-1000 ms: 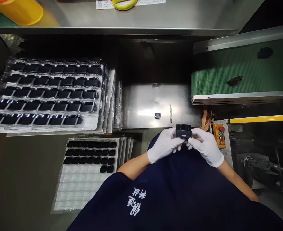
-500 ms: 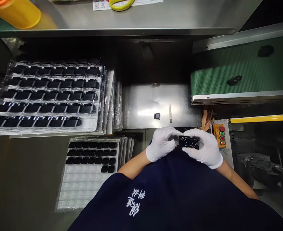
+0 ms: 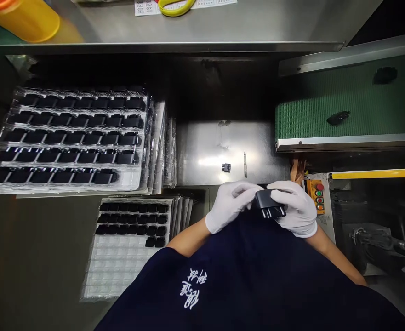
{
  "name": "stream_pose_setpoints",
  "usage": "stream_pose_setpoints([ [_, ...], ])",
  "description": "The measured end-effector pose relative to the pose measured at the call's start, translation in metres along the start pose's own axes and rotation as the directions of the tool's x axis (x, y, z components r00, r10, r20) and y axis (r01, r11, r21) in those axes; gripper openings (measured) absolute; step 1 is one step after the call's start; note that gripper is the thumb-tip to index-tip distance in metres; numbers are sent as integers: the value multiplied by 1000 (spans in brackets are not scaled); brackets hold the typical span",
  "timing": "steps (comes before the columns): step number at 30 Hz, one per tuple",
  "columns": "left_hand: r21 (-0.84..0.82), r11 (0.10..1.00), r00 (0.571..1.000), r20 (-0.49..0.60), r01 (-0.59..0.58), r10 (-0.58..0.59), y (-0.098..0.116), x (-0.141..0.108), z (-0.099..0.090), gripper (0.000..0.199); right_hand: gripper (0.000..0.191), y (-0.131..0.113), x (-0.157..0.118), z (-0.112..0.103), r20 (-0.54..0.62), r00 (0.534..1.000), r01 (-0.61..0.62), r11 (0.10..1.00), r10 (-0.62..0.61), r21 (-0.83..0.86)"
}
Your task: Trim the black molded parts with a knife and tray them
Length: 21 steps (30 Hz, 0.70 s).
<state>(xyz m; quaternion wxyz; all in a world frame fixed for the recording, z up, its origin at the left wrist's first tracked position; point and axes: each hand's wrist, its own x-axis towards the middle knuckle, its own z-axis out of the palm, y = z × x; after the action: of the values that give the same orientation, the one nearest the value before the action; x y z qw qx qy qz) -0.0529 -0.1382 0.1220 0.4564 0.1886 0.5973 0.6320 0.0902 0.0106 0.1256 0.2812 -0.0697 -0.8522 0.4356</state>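
**A:** What do you see from the head camera?

**B:** Two white-gloved hands close together in front of a dark navy shirt (image 3: 243,280). Between them is a black connector (image 3: 269,203), tilted, with its notched end facing toward the shirt.

**A:** How do the hands stand?

**B:** The left hand (image 3: 230,205) is curled, its fingers pressed against the connector's left end. The right hand (image 3: 297,208) wraps the right end, with its fingers over the top. Together they pinch it from both sides.

**A:** What's nearest?

**B:** Just ahead of the left hand, a small dark part (image 3: 226,168) lies on a steel surface (image 3: 202,156). A slim craft knife (image 3: 245,164) lies beside that part, nearer the right hand.

**A:** And further out?

**B:** Well left of the left hand are stacked clear trays (image 3: 71,138) full of black parts. Nearer that hand, a lower tray stack (image 3: 129,248) holds black parts in its far rows, with white pockets below them. Right of the right hand is a button box (image 3: 317,195) with red, green and orange buttons. Ahead of that hand, two black pieces lie on a green conveyor (image 3: 343,105).
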Motion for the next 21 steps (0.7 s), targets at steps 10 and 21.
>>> stream_pose_setpoints([
  [10, -146, 959, 967, 116, 243, -227, 6, 9, -2, 44, 52, 7, 5, 5, 14, 998, 66, 998, -66, -24],
  [21, -268, 920, 956, 145, 286, -255, 0, 13, -3, 47, 45, 0, -3, 17, -34, 966, -245, 947, 257, 206],
])
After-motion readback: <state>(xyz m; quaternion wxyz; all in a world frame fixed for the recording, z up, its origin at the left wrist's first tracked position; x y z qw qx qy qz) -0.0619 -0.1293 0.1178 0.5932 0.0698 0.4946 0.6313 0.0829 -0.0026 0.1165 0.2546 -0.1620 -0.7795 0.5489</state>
